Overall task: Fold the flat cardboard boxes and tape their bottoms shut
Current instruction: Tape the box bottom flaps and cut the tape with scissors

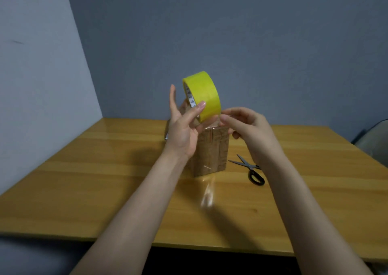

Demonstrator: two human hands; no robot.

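Observation:
A yellow tape roll is held upright in the air above the table. My left hand holds it with the thumb on the outer face and fingers through the core; the index finger points up. My right hand pinches at the roll's lower right edge, where the tape end lies. Below both hands stands a folded cardboard box, with clear shiny tape running down its front face and onto the table.
Black-handled scissors lie open on the table right of the box. A flat grey-edged object pokes out behind my left hand. Walls close the left and back sides. A dark chair stands at the far right.

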